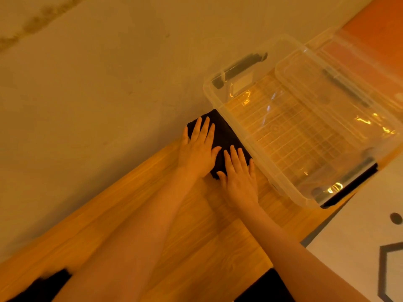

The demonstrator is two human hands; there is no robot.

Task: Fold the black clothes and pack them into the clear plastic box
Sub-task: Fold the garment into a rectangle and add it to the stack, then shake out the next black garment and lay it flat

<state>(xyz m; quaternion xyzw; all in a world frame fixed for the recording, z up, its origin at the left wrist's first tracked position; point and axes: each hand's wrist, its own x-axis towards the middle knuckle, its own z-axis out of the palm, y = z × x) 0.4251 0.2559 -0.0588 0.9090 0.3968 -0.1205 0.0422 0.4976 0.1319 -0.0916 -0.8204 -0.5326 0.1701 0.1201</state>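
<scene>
A folded black garment [224,136] lies on the wooden table [196,236], pressed up against the left wall of the clear plastic box [257,147]. My left hand [198,149] lies flat on the garment's left part with fingers straight and spread. My right hand [238,175] lies flat on its near end, fingers straight. The box stands open, with nothing visible inside, and has dark handles at both ends. More black cloth [261,288] shows at the bottom edge of the view.
A plain wall [98,73] runs along the table's far edge, just behind the garment. Another piece of black cloth [43,286] lies at the bottom left. A white surface [359,225] with dark markings sits to the right of the table.
</scene>
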